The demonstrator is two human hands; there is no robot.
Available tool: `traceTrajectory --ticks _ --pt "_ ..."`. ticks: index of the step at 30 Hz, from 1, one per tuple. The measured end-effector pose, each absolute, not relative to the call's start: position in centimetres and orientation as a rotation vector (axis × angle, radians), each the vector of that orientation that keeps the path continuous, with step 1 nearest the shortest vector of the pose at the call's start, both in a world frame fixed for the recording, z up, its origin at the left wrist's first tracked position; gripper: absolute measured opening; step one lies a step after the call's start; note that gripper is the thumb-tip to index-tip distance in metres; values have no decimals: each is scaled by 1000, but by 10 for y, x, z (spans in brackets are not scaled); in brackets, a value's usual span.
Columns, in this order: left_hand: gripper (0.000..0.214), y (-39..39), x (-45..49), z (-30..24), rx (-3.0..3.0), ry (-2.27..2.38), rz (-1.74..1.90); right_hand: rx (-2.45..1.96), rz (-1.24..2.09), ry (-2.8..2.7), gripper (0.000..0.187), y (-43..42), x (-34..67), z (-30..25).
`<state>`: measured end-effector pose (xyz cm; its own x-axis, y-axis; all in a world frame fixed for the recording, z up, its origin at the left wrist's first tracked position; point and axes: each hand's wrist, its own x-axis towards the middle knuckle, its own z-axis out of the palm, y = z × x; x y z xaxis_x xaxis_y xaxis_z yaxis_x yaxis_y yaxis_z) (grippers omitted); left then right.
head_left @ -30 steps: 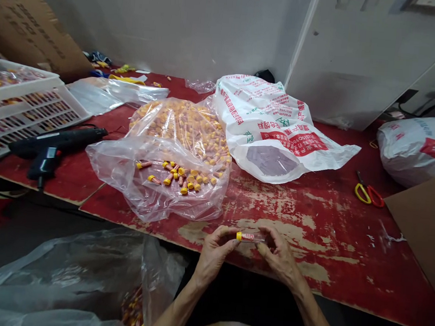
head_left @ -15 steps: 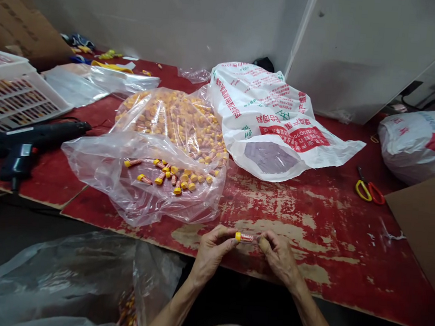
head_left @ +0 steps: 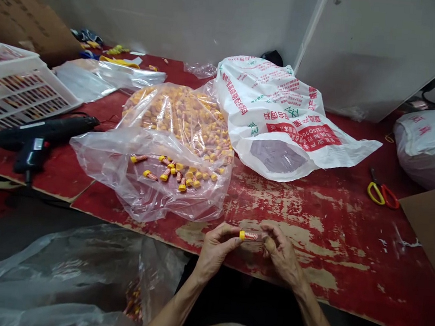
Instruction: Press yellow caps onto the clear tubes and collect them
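Observation:
A small tube (head_left: 250, 236) with a yellow cap and a red-and-white printed body lies level between my hands, above the table's front edge. My left hand (head_left: 218, 243) pinches it at the capped end. At its other end, my right hand (head_left: 276, 248) has its thumb and fingers closed on what looks like a clear plastic sleeve, mostly hidden by the fingertips. Many similar yellow-capped tubes (head_left: 182, 178) lie ahead of my left hand, in and at the mouth of a large clear plastic bag (head_left: 139, 197).
A white printed sack (head_left: 267, 106) lies behind, right of the clear bag. Scissors (head_left: 383, 192) and a cardboard box (head_left: 431, 225) are at right. A black heat gun (head_left: 38, 139) and a white basket (head_left: 30, 93) occupy the left. Below the edge hangs another clear bag (head_left: 62, 271).
The view has shifted slightly, so table items sit further right. The tube stays between my hands; my right fingers have moved a little at its clear end.

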<state>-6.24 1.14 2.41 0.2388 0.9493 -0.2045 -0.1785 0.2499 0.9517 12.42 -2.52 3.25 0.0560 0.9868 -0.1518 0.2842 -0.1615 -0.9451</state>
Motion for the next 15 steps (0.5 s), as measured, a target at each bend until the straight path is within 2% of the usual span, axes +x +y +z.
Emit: traceTrajectory --ticks 3,6,13,15 --pt "16 10 -62 25 956 984 986 -1568 1189 -1332 39 -24 122 34" --pt "16 9 -62 24 1003 986 979 -1669 1077 -1332 49 -21 122 35" --pt "17 13 -65 23 1004 993 1022 -1568 1071 -1488 32 -16 128 46" --pt "16 14 -65 24 1036 995 1021 -1610 1048 -1514 40 -15 128 47"
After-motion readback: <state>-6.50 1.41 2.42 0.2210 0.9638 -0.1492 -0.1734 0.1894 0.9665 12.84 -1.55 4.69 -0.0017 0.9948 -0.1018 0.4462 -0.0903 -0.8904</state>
